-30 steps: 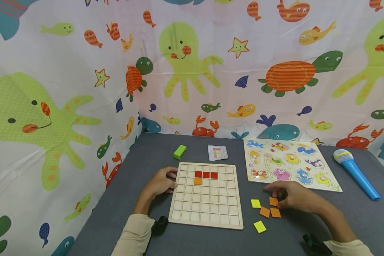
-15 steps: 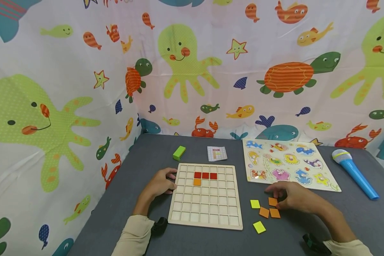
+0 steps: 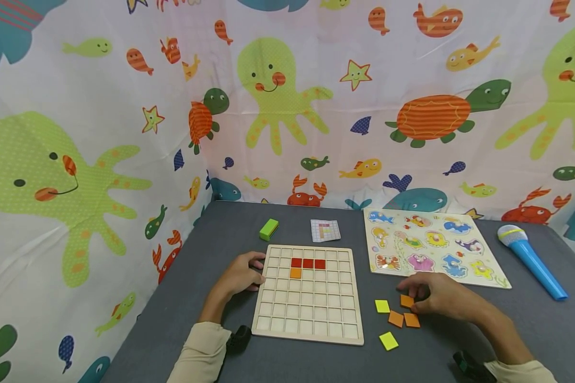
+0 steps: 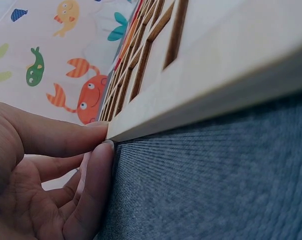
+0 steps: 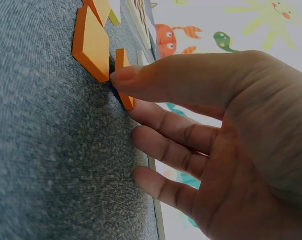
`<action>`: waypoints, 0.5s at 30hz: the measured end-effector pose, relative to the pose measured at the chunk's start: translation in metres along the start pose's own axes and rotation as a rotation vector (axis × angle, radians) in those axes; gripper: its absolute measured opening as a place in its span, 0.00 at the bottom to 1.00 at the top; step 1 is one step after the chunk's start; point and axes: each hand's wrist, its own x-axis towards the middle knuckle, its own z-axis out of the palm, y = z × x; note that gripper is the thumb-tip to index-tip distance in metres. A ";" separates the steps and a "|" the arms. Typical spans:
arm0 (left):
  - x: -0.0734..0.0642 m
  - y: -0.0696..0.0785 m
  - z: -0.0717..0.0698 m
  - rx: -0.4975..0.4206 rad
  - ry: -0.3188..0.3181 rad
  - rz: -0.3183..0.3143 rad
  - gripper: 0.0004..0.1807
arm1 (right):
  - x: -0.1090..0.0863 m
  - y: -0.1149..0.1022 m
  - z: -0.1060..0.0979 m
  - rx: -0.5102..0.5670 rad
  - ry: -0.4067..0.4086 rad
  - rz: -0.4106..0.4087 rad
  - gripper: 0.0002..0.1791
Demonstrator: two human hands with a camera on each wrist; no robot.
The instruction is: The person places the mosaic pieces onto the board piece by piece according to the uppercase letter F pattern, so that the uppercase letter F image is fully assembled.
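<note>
With four red-and-orange square tiles (image 3: 307, 263) down, five remaining (image 3: 396, 319), my left hand (image 3: 237, 273) pinches the pale wooden grid (image 3: 306, 312); my right (image 3: 438, 295), at its three o'clock, an orange tile (image 3: 407, 301).

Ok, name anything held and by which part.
The right hand pinches an orange tile by its edges; the left hand holds the wooden board by its left edge.

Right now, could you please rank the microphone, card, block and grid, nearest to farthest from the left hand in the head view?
1. Grid: touching the left hand.
2. Block: beyond grid's far-left corner.
3. Card: right of the block.
4. Microphone: at far right.
</note>
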 end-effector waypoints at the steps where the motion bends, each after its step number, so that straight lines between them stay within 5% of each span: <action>1: 0.000 0.000 0.000 0.001 0.000 0.001 0.35 | 0.000 0.000 0.000 0.000 0.001 0.002 0.23; 15: 0.000 -0.001 0.001 -0.001 -0.009 -0.004 0.35 | 0.006 -0.004 0.008 -0.029 0.065 0.016 0.23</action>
